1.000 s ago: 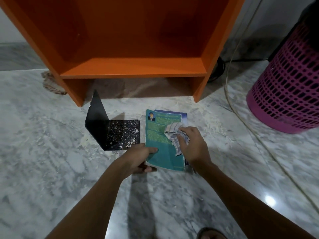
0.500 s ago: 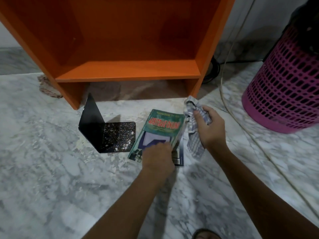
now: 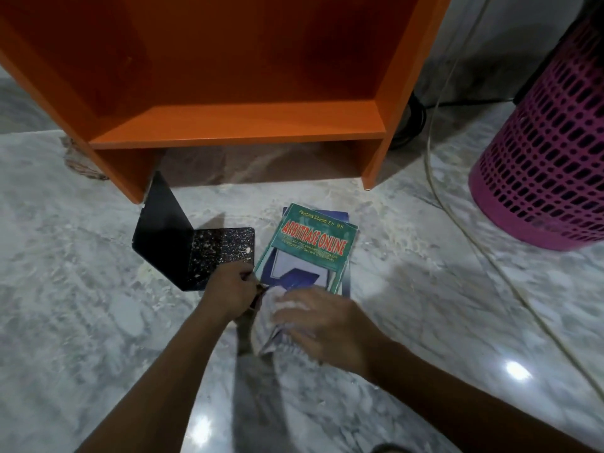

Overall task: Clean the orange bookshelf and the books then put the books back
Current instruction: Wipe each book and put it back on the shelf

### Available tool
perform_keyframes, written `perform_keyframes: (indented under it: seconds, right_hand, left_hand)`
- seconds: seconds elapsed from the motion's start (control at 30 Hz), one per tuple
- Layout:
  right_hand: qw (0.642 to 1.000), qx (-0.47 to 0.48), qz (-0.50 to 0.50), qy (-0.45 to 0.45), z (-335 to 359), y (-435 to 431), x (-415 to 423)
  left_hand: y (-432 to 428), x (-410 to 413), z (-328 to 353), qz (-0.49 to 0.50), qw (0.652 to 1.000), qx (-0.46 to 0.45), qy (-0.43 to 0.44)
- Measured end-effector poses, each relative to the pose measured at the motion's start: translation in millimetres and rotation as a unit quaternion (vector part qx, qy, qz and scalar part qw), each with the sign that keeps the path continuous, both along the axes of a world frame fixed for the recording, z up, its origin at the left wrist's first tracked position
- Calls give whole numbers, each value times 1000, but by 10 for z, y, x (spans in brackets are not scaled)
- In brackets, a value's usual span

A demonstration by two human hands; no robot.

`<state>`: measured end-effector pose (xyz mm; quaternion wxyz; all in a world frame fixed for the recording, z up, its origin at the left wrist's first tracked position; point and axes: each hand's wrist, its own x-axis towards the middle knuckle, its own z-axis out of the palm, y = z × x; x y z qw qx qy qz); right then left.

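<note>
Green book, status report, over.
Left hand pinches green book, near corner. Right hand presses cloth on its cover. Lies on blue book, outside orange bookshelf. Black bookend alongside, apart.

Green book (image 3: pixel 310 250) flat on floor, orange bookshelf (image 3: pixel 235 125) behind

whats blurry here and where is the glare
Head view: the right hand and the cloth under it are smeared by motion blur, while the book title reads sharp. Head view: two bright glare spots sit on the marble floor, one beside each forearm. Arm shadows fall between them.
</note>
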<state>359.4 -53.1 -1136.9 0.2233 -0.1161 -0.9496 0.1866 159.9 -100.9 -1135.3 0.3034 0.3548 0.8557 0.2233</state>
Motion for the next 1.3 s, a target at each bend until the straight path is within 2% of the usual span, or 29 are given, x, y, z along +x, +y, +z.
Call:
perform_keyframes:
  seconds: [0.07, 0.1, 0.23, 0.33, 0.37, 0.43, 0.53, 0.6, 0.63, 0.7, 0.8, 0.9, 0.97, 1.03, 1.1, 1.17, 1.2, 1.23, 1.3]
  right_hand:
    - [999, 36, 13, -33, -111, 36, -98]
    - [999, 24, -16, -43, -116, 107, -140]
    - [970, 3, -224, -91, -6, 704, -126]
    - [922, -58, -379, -60, 81, 1248, -81]
    - [912, -76, -400, -43, 152, 1310, -121]
    - [928, -83, -362, -16, 249, 1259, -243]
    - [985, -64, -147, -56, 351, 764, -518]
    - [993, -54, -11, -103, 248, 440, -651]
    - [993, -51, 13, -110, 170, 386, -697]
    - [993, -40, -8, -109, 92, 514, -761]
    - [984, 18, -142, -104, 26, 996, -849]
    - [945, -35, -314, -85, 27, 1548, -785]
    - [925, -43, -371, -72, 86, 1623, -735]
    - [952, -1, -302, -60, 194, 1409, -780]
    - [985, 23, -154, -71, 256, 1061, -829]
    - [993, 58, -27, -101, 159, 812, -860]
    - [991, 71, -16, -111, 97, 802, -858]
    - [991, 48, -58, -112, 47, 879, -852]
    - [974, -21, -205, -95, 0, 1110, -812]
  left_hand:
    - [-18, -53, -14, 5, 1000, 8, -28]
    - [-24, -62, -11, 11, 999, 8, -36]
    - [-25, -89, -38, 24, 997, -8, -66]
    - [-26, -93, -36, 38, 995, 0, -90]
    - [-29, -96, -39, 42, 994, 1, -99]
    - [-35, -102, -36, 61, 988, 1, -145]
    - [-78, -169, -69, 122, 962, -5, -245]
    - [-107, -204, -82, 123, 957, -2, -263]
    - [-123, -213, -92, 117, 957, 3, -264]
    - [-147, -199, -94, 119, 955, 4, -270]
    - [-148, -187, -140, 124, 952, -4, -279]
    - [-138, -176, -167, 124, 954, -8, -272]
    - [-128, -163, -170, 127, 955, -5, -270]
    - [-125, -152, -185, 129, 955, 0, -267]
    - [-125, -149, -191, 127, 954, 2, -271]
    - [-129, -149, -195, 115, 953, 0, -281]
    - [-133, -151, -203, 110, 952, -1, -284]
    - [-135, -151, -211, 108, 953, -1, -284]
    - [-146, -131, -188, 112, 951, 5, -288]
